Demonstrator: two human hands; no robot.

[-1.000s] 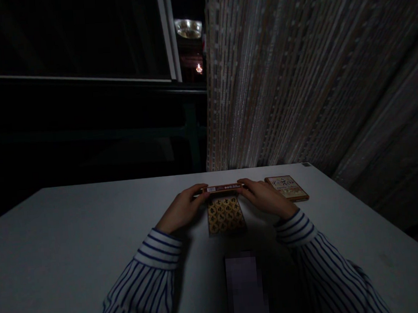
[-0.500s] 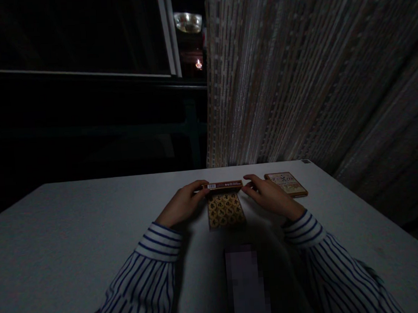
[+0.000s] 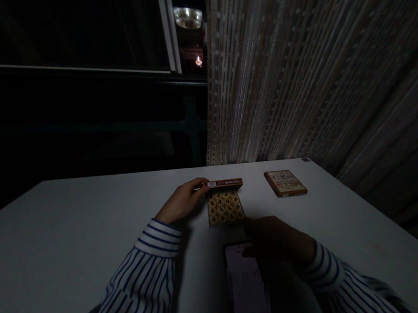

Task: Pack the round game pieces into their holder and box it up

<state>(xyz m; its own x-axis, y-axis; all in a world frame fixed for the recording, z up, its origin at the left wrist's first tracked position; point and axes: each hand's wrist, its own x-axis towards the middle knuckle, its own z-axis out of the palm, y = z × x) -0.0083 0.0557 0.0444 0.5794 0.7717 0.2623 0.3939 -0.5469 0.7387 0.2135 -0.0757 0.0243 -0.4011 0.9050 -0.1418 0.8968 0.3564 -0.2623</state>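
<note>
My left hand (image 3: 183, 199) grips the left end of a narrow box sleeve (image 3: 225, 183) with a barcode on its edge, fingers above and thumb in front. From under the sleeve a tray of round Chinese chess pieces (image 3: 226, 207) extends toward me. The pieces are wood-coloured discs with dark characters, laid in rows. In dark shadow, my right hand (image 3: 277, 237) is at the tray's near right corner, thumb and fingers apart. Its thumb hangs over the top of a phone (image 3: 240, 264). Whether the fingertips touch the tray is hard to see.
A second flat box (image 3: 286, 183) with a printed cover lies to the right on the white table (image 3: 112, 258). A beaded curtain (image 3: 260, 76) hangs behind the table's far edge. A dark window with a pale frame (image 3: 170, 35) is at the back left.
My right hand has left the right end of the sleeve and come back toward me, over the phone's top. My left hand and the sleeve have hardly moved. The phone screen shows more clearly.
</note>
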